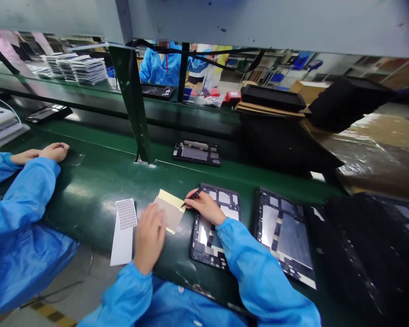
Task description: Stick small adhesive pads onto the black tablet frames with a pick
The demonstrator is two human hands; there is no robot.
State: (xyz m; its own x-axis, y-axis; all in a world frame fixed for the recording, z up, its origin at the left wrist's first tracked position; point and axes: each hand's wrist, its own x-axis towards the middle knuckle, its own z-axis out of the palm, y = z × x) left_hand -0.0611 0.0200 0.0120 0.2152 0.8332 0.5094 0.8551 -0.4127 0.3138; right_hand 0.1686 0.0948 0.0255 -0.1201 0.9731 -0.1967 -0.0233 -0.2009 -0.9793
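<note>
My right hand (207, 207) pinches black tweezers (195, 194), whose tip meets the right edge of a pale sheet with yellow borders (172, 211). Somewhat smeared by motion, my left hand (150, 236) is at the sheet's left side with fingers stretched out; I cannot tell whether it touches the sheet. Under my right wrist lies a black tablet frame (204, 254) with silver inner panels. Left of my left hand, a sheet of small dark stickers (127, 214) overlaps a white paper strip (122, 247).
Another tablet frame (279, 227) lies to the right, beside dark stacked parts (354, 245). A further frame (197, 151) sits on the belt behind. A green post (131, 100) rises ahead under a grey beam (259, 25). At left are a co-worker's hands (52, 152).
</note>
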